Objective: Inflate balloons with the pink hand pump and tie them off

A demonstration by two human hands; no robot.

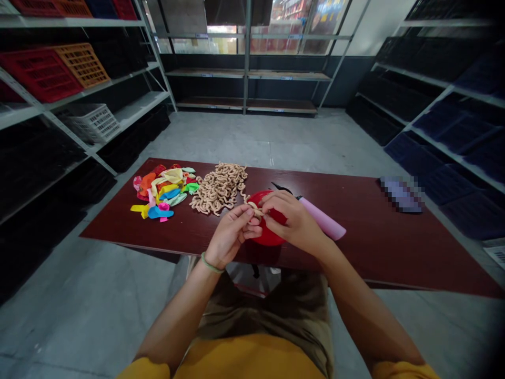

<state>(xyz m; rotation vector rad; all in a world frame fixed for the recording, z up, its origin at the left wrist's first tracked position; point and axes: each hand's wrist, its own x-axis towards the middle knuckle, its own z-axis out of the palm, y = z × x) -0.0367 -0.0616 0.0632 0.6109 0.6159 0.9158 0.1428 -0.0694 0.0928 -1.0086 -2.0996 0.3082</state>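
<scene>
My left hand [235, 231] and my right hand [294, 217] meet near the table's front edge, both with fingers pinched on a piece of tan cord [256, 210]. Right under the fingers is a round, shiny red balloon [269, 239], partly covered by my right hand. Whether the cord goes around its neck is hidden. A heap of curly tan cord [221, 185] lies just beyond my left hand. To its left are several flat balloons [168, 189] in mixed colours. A pink cylinder with a black end [323, 218], possibly a pump, lies beside my right hand.
The dark red table [366, 237] spans the view. A blurred flat object [401, 195] lies on its right end. Shelves with red crates [41, 73], an orange crate [82, 64] and a white basket [97, 122] stand at left. More shelving [246, 73] lines the back.
</scene>
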